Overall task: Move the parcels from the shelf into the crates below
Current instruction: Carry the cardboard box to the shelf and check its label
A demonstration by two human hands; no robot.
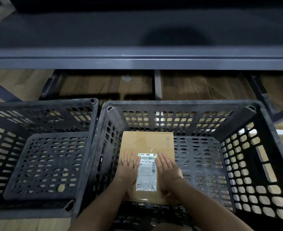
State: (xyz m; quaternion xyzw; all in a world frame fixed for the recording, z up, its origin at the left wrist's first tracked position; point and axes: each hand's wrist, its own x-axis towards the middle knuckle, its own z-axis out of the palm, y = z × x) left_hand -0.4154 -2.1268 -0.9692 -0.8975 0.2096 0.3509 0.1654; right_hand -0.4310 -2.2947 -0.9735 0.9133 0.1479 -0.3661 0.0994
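Note:
A flat brown cardboard parcel (pixel 147 142) with a white shipping label lies on the floor of the right black crate (pixel 262 114), toward its left wall. My left hand (pixel 128 165) and my right hand (pixel 168 167) both rest flat on top of the parcel, fingers straight, one on each side of the label. The left black crate (pixel 42 104) beside it holds nothing. The dark shelf (pixel 137 62) runs across the top of the view, and no parcel shows on the part I can see.
Both crates stand on a wooden floor (pixel 204 87), just in front of the shelf. Dark shelf legs (pixel 260 90) and braces reach down behind the crates. A pale upright post (pixel 158 85) stands behind the right crate.

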